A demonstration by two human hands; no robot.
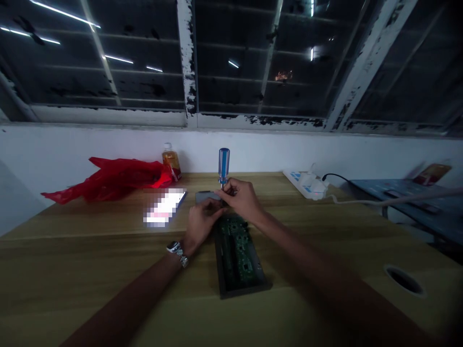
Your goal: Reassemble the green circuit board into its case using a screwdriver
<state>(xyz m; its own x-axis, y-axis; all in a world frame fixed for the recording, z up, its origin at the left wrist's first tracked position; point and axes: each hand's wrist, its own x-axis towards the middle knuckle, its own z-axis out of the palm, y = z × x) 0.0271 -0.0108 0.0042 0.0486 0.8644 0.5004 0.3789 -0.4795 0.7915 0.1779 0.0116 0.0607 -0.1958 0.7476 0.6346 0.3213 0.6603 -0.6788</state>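
Note:
My right hand [241, 196] pinches the shaft of a screwdriver [224, 163], which stands upright with its blue and clear handle on top. Its tip is hidden behind my fingers. Close beside it, my left hand [201, 222] has thumb and fingers drawn together at the far end of a dark, open-topped housing; what they hold, if anything, is hidden. Inside that housing [246, 291] lies a green circuit board [241, 248]. A flat grey piece [206, 195] shows just beyond my left hand. A watch is on my left wrist.
On the wooden table [108, 270], a phone with a lit, blurred screen [164, 207] lies to the left. Behind it are a red plastic bag [123, 178] and a bottle [171, 163]. A power strip [306, 184] with cables lies back right, near a round table hole [404, 280].

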